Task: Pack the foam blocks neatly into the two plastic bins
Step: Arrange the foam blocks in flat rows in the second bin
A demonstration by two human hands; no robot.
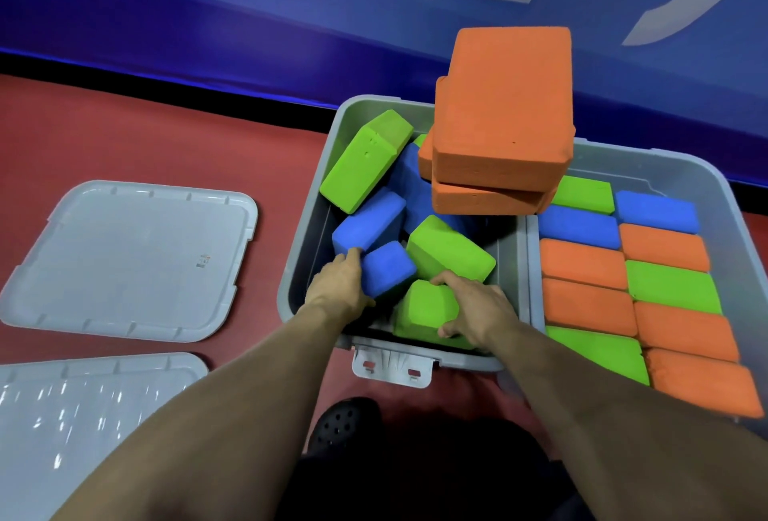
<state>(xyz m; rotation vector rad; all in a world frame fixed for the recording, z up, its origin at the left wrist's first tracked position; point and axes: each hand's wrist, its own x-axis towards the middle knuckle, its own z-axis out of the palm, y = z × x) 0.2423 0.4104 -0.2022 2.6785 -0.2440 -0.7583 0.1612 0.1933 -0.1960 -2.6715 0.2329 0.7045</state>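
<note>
Two grey plastic bins stand side by side on the red floor. The left bin [299,229] holds a loose jumble of green and blue foam blocks. My left hand [338,285] grips a small blue block [388,267] near the bin's front left. My right hand [478,310] is closed over a green block [424,308] at the bin's front. A stack of three orange blocks [503,113] rests on the rims where the bins meet. The right bin [681,171] holds neat rows of orange, green and blue blocks.
Two grey bin lids lie on the floor to the left, one [129,258] further away and one [83,416] nearer. A blue wall [208,21] runs behind the bins. My dark shoe [345,420] is just in front of the left bin's latch [392,366].
</note>
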